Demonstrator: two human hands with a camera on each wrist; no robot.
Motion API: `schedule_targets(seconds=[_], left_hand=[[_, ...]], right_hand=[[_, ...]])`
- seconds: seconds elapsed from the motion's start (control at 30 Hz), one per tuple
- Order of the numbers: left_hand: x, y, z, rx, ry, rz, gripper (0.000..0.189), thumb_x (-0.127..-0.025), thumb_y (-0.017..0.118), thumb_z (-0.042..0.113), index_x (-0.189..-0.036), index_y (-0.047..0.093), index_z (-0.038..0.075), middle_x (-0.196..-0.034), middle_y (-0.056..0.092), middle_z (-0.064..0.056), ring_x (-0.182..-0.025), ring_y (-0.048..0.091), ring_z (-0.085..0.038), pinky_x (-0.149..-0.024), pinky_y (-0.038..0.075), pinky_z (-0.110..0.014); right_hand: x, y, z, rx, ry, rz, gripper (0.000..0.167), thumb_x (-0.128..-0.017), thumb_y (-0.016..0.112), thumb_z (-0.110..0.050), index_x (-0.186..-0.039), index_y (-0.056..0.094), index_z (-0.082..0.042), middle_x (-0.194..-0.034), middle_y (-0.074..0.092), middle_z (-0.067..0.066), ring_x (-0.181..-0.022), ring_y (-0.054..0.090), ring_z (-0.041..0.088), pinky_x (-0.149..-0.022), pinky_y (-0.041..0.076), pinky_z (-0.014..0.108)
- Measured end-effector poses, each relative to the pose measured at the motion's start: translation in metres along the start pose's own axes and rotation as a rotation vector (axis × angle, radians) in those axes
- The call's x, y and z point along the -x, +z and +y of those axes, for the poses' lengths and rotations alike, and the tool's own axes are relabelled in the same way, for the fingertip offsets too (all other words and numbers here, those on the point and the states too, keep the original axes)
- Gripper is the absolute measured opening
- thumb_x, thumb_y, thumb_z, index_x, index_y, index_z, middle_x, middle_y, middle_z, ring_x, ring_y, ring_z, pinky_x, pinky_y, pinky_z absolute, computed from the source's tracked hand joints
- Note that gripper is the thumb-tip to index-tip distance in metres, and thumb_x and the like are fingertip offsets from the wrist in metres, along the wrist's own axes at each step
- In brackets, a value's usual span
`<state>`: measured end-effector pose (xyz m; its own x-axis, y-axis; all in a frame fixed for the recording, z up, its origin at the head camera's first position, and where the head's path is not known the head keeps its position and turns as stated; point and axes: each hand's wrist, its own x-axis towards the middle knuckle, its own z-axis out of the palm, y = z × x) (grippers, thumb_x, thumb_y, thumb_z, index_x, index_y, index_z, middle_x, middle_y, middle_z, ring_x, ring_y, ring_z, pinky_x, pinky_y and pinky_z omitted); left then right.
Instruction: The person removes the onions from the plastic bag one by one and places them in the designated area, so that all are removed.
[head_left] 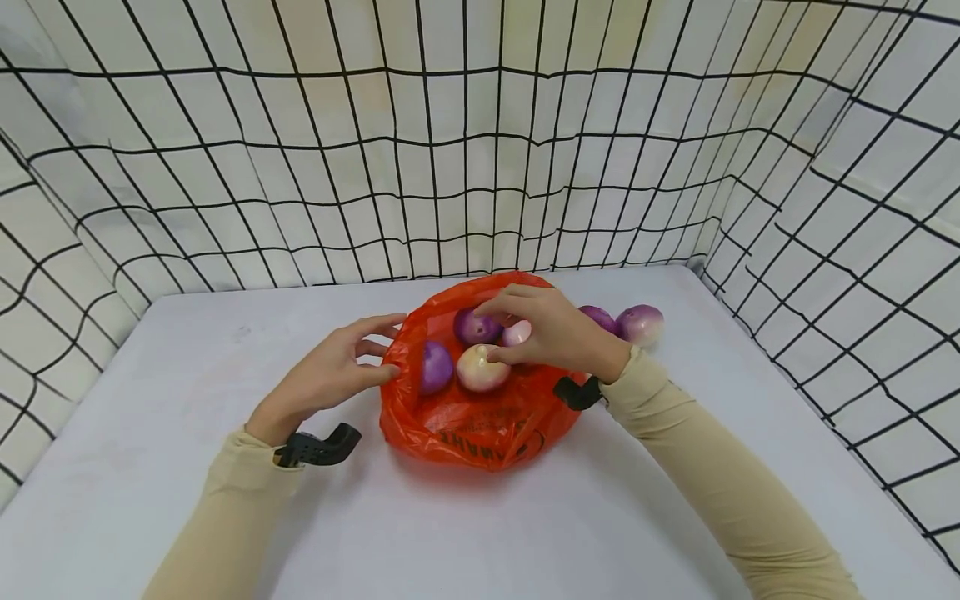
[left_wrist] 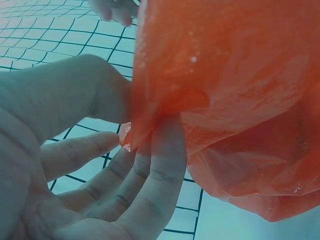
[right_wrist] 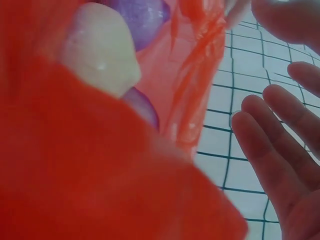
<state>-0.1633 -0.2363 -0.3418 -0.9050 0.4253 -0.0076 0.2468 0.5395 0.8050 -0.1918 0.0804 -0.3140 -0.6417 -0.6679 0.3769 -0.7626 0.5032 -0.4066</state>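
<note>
Purple onions [head_left: 640, 323] beside red bag [head_left: 472, 425], right hand [head_left: 551, 327] overlapping one.

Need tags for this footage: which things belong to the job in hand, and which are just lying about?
In the job:
red bag
onions inside it
probably the two onions beside it

Just there:
black mesh
white table
black wrist devices

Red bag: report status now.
Left hand pinches red bag at rim. Right hand empty, partly hiding bag's mouth. Onions inside, two more outside.
</note>
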Motion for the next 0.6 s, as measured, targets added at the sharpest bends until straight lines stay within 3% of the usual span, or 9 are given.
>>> schedule_targets(seconds=[0.33,0.6], left_hand=[[-0.003,0.000,-0.002,0.000,-0.014,0.004,0.068,-0.095,0.070,0.016,-0.157,0.043,0.014,-0.146,0.057,-0.014,-0.131,0.061,-0.036,-0.098,0.060,-0.048],[-0.002,0.000,-0.002,-0.004,-0.033,0.004,0.068,-0.095,0.070,0.018,-0.157,0.042,0.014,-0.147,0.056,-0.015,-0.133,0.060,-0.037,-0.099,0.060,-0.051]], right_hand=[[0.001,0.017,0.009,0.027,0.054,-0.096,0.044,-0.085,0.085,-0.020,-0.126,0.072,-0.013,-0.120,0.073,0.008,-0.111,0.065,0.021,-0.100,0.057,0.038],[0.005,0.030,0.018,0.017,0.038,-0.135,0.046,-0.085,0.083,-0.018,-0.128,0.071,-0.010,-0.119,0.072,0.007,-0.104,0.064,0.023,-0.088,0.057,0.038]])
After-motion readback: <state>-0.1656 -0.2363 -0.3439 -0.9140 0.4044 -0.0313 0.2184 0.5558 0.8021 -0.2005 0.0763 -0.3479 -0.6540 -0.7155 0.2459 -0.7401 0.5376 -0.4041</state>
